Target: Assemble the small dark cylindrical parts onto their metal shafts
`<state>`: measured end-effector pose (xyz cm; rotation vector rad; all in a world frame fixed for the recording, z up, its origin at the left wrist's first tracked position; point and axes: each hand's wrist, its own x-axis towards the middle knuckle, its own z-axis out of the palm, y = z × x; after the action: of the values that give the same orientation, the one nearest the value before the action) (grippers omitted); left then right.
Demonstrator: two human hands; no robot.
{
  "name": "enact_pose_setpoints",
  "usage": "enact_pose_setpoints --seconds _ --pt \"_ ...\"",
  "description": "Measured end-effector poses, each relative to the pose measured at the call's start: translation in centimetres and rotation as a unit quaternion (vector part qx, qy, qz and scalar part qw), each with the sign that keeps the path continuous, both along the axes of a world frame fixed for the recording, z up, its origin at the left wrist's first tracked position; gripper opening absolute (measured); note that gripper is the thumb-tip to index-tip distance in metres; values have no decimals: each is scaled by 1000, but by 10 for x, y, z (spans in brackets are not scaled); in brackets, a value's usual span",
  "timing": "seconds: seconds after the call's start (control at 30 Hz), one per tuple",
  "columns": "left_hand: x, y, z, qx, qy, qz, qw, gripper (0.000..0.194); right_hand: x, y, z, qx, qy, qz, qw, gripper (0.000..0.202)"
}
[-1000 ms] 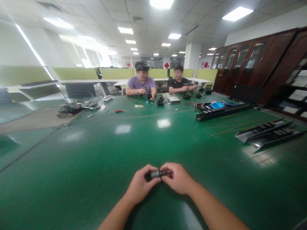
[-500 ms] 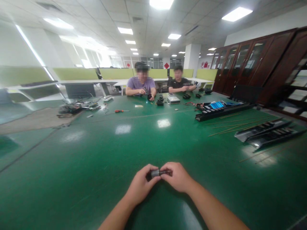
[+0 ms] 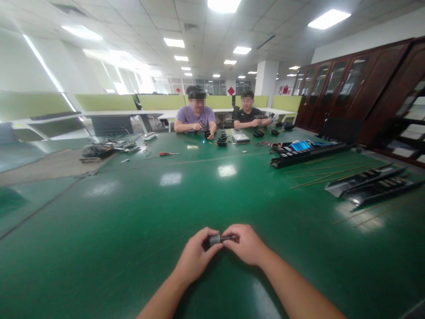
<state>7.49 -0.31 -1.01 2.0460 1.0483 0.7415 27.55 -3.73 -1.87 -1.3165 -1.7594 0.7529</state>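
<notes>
Between my two hands, near the front of the green table [image 3: 139,230], is a small grey metal cylinder [image 3: 215,239] with a thinner dark ridged shaft [image 3: 227,238] running out to the right. My left hand [image 3: 193,258] grips the cylinder between thumb and fingers. The thumb and fingers of my right hand [image 3: 248,247] pinch the shaft end, and the fingertips of both hands nearly meet. Parts of the piece are covered by my fingers, and its exact kind is too small to tell.
A screwdriver [image 3: 165,153] lies farther off. Long black channels [image 3: 299,155], more black channels [image 3: 368,184] and thin rods [image 3: 325,175] lie at right. Electronic parts [image 3: 99,150] sit at left. Across the table, two people handle small dark parts near a pale box [image 3: 240,139].
</notes>
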Motion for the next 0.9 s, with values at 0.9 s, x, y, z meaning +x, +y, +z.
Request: enact_pose_setpoints --seconds 0.9 --pt "-1 1 -2 9 -3 14 1000 25 4 0 4 -4 -36 2 999 14"
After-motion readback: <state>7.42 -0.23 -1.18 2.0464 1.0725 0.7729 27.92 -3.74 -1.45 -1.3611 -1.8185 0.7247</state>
